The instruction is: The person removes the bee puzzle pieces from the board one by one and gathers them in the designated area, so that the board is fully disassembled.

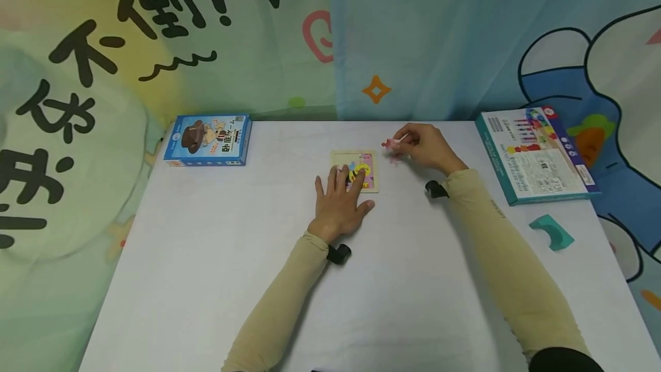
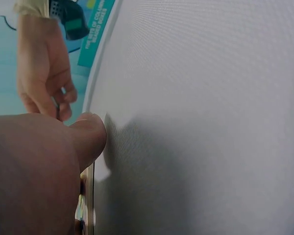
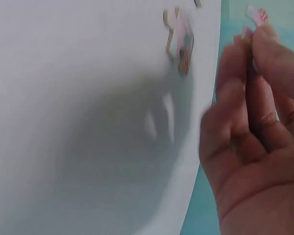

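Observation:
A small jigsaw puzzle board with a pale wooden frame lies on the table, showing a yellow cartoon figure and pink pieces. The fingers of my left hand are spread flat, their tips resting over the board's lower left part and hiding some of it. Right of the board, my right hand pinches a pink puzzle piece between thumb and fingertips, above the table. Below that hand a loose pink piece lies on the white surface. The left wrist view shows the board edge-on, mostly hidden behind the left hand.
A blue box lies at the table's back left. At the back right is a larger teal and white box, with a teal arch block in front of it. A printed curtain hangs behind the white table.

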`<state>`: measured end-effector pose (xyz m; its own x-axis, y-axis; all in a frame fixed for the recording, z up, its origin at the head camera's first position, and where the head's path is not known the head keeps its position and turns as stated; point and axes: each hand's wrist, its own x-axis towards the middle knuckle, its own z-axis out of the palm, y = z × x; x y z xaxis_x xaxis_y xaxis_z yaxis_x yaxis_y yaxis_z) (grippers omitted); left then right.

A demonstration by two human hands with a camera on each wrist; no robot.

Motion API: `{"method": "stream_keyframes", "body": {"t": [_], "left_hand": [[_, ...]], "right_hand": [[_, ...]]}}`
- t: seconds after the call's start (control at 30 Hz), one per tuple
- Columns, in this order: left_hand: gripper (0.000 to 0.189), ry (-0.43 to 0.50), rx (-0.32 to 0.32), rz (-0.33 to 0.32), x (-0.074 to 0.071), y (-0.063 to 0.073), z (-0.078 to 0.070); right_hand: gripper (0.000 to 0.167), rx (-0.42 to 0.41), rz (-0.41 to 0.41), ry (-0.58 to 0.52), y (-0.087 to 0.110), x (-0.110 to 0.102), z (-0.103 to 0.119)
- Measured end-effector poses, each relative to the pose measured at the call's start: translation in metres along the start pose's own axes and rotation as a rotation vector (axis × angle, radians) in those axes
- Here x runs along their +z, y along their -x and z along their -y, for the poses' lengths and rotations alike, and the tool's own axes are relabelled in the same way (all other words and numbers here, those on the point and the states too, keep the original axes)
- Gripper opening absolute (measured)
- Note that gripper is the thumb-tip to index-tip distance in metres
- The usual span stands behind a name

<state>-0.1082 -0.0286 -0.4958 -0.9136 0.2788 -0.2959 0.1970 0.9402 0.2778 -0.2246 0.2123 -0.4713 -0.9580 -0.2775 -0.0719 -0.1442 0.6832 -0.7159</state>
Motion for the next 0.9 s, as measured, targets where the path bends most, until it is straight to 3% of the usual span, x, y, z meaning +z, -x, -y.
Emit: {"method": "stream_keyframes", "body": {"t": [0.13,0.4,0.9], "left_hand": [[0.075,0.010,0.005,-0.010,0.000,0.002,0.001],[0.076,0.008,0.014,-0.007,-0.001,0.003,0.001],[0.076,0.019,0.005,0.002,-0.002,0.004,0.000]], "right_hand": [[0.026,0.013,0.006,0.002,0.004,-0.005,-0.009],[0.029,0.050,-0.059,-0.002,0.018,-0.011,-0.025],[0.032,0.113,0.036,0.025,0.034,-0.026,-0.042]]}}
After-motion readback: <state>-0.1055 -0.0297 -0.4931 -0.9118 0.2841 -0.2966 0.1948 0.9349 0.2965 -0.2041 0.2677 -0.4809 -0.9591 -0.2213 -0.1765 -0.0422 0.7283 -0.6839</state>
